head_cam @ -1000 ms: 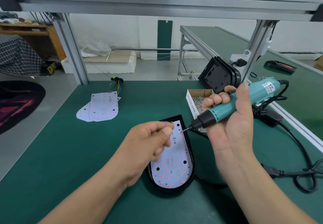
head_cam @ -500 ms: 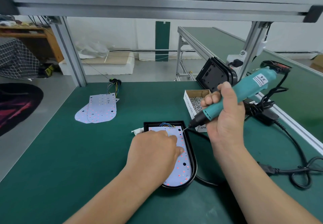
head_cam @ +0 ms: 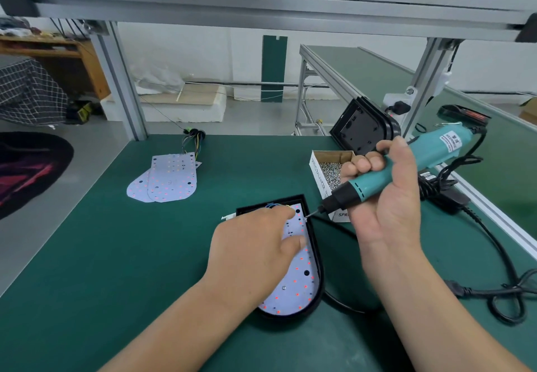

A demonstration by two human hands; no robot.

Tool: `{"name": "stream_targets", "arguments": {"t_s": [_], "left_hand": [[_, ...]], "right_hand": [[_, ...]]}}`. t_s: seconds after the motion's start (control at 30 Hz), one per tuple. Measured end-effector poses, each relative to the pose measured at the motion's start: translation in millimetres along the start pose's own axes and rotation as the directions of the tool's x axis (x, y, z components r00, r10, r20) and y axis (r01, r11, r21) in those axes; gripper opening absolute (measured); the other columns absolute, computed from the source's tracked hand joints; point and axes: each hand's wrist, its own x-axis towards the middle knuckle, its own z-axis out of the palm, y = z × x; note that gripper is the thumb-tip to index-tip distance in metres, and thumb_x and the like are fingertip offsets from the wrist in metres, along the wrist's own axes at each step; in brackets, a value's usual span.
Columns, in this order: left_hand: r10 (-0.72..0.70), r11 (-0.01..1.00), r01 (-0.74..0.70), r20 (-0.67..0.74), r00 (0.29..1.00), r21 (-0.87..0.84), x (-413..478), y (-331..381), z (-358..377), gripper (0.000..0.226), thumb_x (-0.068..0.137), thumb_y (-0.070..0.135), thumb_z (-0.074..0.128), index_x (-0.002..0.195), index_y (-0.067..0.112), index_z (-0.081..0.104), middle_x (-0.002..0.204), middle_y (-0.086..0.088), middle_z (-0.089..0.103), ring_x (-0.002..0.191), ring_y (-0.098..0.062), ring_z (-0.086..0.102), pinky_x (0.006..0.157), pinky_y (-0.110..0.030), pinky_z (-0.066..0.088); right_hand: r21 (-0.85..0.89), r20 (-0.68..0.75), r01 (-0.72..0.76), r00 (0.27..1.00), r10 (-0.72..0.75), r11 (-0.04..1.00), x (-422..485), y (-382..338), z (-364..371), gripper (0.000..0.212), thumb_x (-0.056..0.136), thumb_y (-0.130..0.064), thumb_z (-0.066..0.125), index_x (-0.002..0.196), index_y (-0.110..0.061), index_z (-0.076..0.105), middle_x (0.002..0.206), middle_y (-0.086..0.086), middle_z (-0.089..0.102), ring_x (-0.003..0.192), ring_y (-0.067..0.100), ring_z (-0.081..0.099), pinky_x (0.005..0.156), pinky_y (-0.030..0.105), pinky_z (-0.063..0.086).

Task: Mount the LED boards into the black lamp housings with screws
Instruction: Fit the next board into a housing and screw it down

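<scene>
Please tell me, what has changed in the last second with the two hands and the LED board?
The left hand came down from just above the LED board and now rests on it with fingers stretched out. The right hand still grips the electric screwdriver, its bit still aimed at the board's upper right edge. The black lamp housing, screw box and spare LED boards stayed put.

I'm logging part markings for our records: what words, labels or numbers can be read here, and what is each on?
"SPRING BALANC…": left side of the cardboard screw box, last letters unclear.
"SPR…": the box's front, the rest hidden behind the electric screwdriver.
White label on the screwdriver's body: too blurred to read.
Label on the black power adapter: too small to read.
</scene>
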Motion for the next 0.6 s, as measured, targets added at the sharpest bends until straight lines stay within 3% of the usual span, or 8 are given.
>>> {"name": "stream_targets", "arguments": {"t_s": [0.07, 0.1, 0.17, 0.23, 0.33, 0.43, 0.6], "left_hand": [[-0.008, 0.995, 0.006, -0.025, 1.000, -0.098, -1.9, 2.1, -1.9, 0.046, 0.095, 0.068, 0.054, 0.137, 0.049, 0.056, 0.115, 0.030, 0.068, 0.111, 0.004, 0.058, 0.076, -0.019, 0.042], [-0.016, 0.988, 0.011, -0.029, 0.999, -0.152, -3.2, 3.8, -2.7, 0.043, 0.094, 0.067, 0.056, 0.134, 0.050, 0.058, 0.100, 0.036, 0.065, 0.106, 0.009, 0.055, 0.072, -0.013, 0.035], [-0.023, 0.967, 0.012, -0.038, 0.999, -0.256, -5.1, 6.2, -2.9, 0.035, 0.094, 0.063, 0.061, 0.127, 0.051, 0.063, 0.076, 0.044, 0.054, 0.090, 0.018, 0.049, 0.067, -0.012, 0.030], [-0.021, 0.946, 0.009, -0.036, 0.999, -0.325, -6.7, 8.1, -3.2, 0.028, 0.095, 0.060, 0.063, 0.120, 0.049, 0.067, 0.072, 0.044, 0.050, 0.077, 0.019, 0.048, 0.062, -0.019, 0.030], [-0.031, 0.922, 0.013, -0.040, 0.999, -0.388, -8.7, 9.2, -3.2, 0.015, 0.097, 0.054, 0.063, 0.109, 0.048, 0.069, 0.064, 0.030, 0.052, 0.069, 0.012, 0.049, 0.059, -0.024, 0.030], [-0.052, 0.908, 0.027, -0.050, 0.997, -0.418, -8.9, 9.7, -3.6, 0.008, 0.098, 0.049, 0.065, 0.095, 0.044, 0.071, 0.068, 0.031, 0.053, 0.069, 0.007, 0.050, 0.058, -0.026, 0.030], [-0.062, 0.913, 0.044, -0.031, 0.998, -0.406, -7.2, 7.2, -3.3, 0.012, 0.096, 0.049, 0.067, 0.088, 0.041, 0.069, 0.076, 0.035, 0.054, 0.076, 0.005, 0.051, 0.059, -0.027, 0.031]], "right_hand": [[0.021, 0.014, -0.015, 1.000, 0.015, 1.000, -2.7, -0.8, 2.8, 0.017, 0.102, -0.028, 0.066, 0.091, -0.015, 0.062, 0.070, -0.003, 0.044, 0.064, 0.013, 0.048, 0.067, 0.029, 0.049], [0.027, 0.022, -0.020, 1.000, 0.019, 0.999, -4.1, -1.0, 3.6, 0.018, 0.103, -0.029, 0.066, 0.091, -0.015, 0.062, 0.070, -0.003, 0.044, 0.064, 0.013, 0.048, 0.067, 0.029, 0.049], [0.032, 0.036, -0.024, 0.999, 0.023, 0.999, -7.0, -0.8, 4.7, 0.018, 0.102, -0.029, 0.066, 0.091, -0.015, 0.063, 0.070, -0.003, 0.043, 0.064, 0.013, 0.047, 0.068, 0.029, 0.049], [0.029, 0.034, -0.029, 0.999, 0.028, 0.999, -9.7, -0.6, 5.2, 0.017, 0.102, -0.029, 0.067, 0.092, -0.015, 0.063, 0.071, -0.003, 0.043, 0.065, 0.014, 0.047, 0.068, 0.029, 0.049], [0.032, 0.028, -0.043, 0.999, 0.042, 0.999, -11.2, 0.1, 5.7, 0.017, 0.102, -0.028, 0.067, 0.092, -0.015, 0.062, 0.071, -0.003, 0.043, 0.064, 0.014, 0.047, 0.068, 0.029, 0.050], [0.031, 0.032, -0.044, 0.999, 0.043, 0.999, -11.4, 0.2, 5.5, 0.017, 0.102, -0.027, 0.067, 0.093, -0.015, 0.063, 0.071, -0.003, 0.044, 0.064, 0.014, 0.048, 0.067, 0.030, 0.050], [-0.009, 0.071, -0.038, 0.997, 0.039, 0.999, -13.5, 2.2, 6.3, 0.016, 0.103, -0.027, 0.065, 0.094, -0.015, 0.063, 0.070, -0.002, 0.045, 0.065, 0.014, 0.048, 0.067, 0.030, 0.049]]}}
